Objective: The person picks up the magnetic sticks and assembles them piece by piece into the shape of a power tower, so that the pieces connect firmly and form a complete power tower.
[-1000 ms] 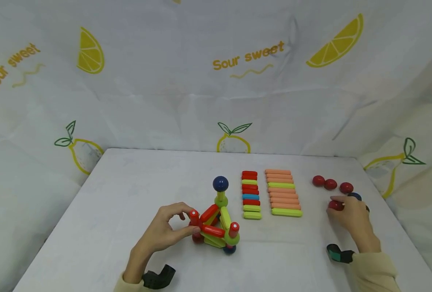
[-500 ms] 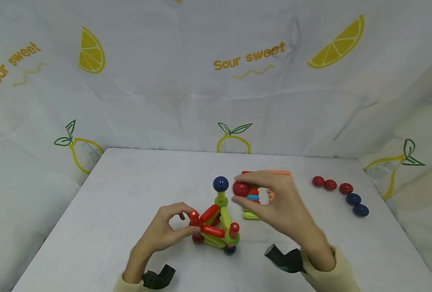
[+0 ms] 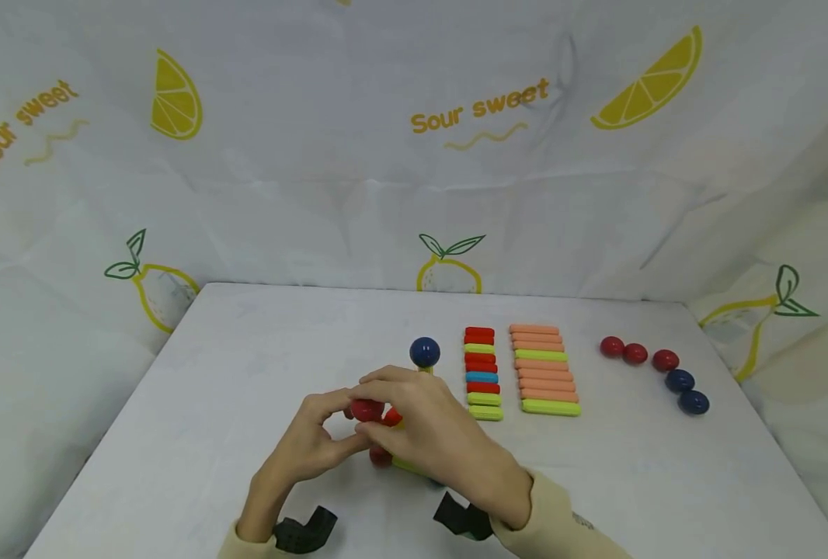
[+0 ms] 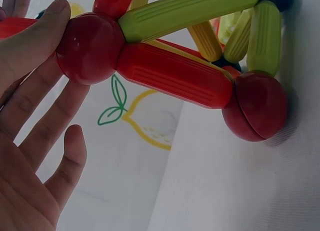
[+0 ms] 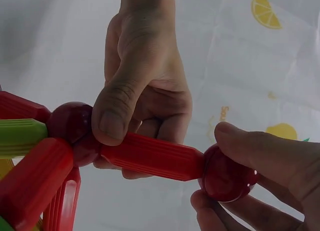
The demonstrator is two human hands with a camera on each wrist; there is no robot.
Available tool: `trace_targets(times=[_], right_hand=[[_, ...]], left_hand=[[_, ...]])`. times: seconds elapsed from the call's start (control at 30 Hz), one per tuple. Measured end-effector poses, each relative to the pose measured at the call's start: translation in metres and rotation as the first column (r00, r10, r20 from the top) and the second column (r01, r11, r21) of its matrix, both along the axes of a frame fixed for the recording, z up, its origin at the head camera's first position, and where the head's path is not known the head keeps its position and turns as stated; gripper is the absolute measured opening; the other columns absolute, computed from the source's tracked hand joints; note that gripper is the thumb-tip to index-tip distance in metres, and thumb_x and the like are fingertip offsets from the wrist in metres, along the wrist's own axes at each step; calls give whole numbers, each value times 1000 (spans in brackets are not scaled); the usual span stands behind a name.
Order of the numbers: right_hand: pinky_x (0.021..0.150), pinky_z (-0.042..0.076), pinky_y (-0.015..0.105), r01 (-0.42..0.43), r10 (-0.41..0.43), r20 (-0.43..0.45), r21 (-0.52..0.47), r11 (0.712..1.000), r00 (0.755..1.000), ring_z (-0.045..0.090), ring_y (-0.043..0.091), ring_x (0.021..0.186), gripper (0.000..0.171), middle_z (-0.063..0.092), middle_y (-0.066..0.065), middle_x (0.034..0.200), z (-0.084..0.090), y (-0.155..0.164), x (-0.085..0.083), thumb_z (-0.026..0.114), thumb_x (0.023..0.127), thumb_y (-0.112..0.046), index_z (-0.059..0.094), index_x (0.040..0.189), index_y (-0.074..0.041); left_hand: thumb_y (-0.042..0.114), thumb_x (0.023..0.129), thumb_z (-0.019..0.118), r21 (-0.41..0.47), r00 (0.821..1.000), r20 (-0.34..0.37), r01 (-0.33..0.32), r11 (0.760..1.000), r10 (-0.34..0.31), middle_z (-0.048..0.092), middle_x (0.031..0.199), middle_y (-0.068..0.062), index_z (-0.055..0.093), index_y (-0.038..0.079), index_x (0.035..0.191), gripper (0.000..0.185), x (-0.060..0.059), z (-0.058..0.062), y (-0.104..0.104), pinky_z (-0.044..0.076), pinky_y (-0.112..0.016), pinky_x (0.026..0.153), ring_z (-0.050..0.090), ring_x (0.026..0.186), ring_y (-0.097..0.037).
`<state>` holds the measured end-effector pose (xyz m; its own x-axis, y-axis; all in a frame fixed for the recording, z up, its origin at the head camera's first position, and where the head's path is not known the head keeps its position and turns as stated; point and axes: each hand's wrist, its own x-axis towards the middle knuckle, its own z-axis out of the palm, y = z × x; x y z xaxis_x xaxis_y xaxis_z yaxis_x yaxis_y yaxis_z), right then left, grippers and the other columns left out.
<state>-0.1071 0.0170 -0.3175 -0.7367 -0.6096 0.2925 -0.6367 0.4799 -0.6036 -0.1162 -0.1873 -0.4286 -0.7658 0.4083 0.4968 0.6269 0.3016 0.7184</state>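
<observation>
Setting: a person sits at a white counter [image 3: 260, 341] backed by a lemon-print cloth [image 3: 414, 155].
Model: a frame of red and green sticks joined by balls [image 4: 200, 66] stands near the middle of the counter, mostly hidden behind both hands in the head view.
Left hand: the left hand [image 3: 309, 446] pinches the frame at its left side; in the right wrist view its thumb presses the joint where a red stick [image 5: 152, 156] meets a ball, fingers curled behind.
Right hand: the right hand [image 3: 435, 439] grips a red ball [image 5: 225, 173] between thumb and fingers, the ball touching the free end of that red stick.
Blue ball: a dark blue ball [image 3: 424, 352] tops the far side of the model, above the hands.
Sticks: a row of short sticks [image 3: 481, 373] in red, green and blue lies just right of the model; a row of longer orange and green sticks [image 3: 543, 369] lies beside it, farther right.
Loose balls: three red balls [image 3: 634, 353] and two blue balls [image 3: 687, 390] lie in a curve near the counter's right edge, well apart from the hands.
</observation>
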Motion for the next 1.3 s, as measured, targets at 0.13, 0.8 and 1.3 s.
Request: trace_targets(times=[0.13, 0.8, 1.3], right_hand=[[84, 59, 22, 13, -12, -13, 13, 1000, 1000, 70, 15, 102, 36, 75, 3, 115, 1, 5, 2, 86, 83, -20, 76, 118, -14], [65, 51, 41, 809, -824, -67, 253, 531, 562, 58, 59, 109, 49, 55, 45, 128, -76, 317, -48, 74, 90, -16, 61, 127, 12], [72, 60, 44, 818, -851, -5, 279, 503, 525, 67, 47, 93, 53, 62, 44, 114, -107, 333, -44, 78, 87, -18, 61, 120, 19]], left_hand=[[7, 81, 85, -8, 1000, -4, -12, 1000, 12, 76, 93, -1, 72, 14, 108, 31, 0, -1, 0, 54, -26, 76, 63, 83, -10], [13, 82, 86, 11, 998, 56, -6, 1000, 5, 78, 91, 0, 77, 14, 105, 25, 0, 3, 3, 56, -32, 77, 66, 87, -7], [15, 83, 85, -4, 996, 88, -22, 1000, 22, 79, 94, 1, 77, 15, 106, 25, 1, 2, 2, 58, -33, 78, 68, 90, -7]])
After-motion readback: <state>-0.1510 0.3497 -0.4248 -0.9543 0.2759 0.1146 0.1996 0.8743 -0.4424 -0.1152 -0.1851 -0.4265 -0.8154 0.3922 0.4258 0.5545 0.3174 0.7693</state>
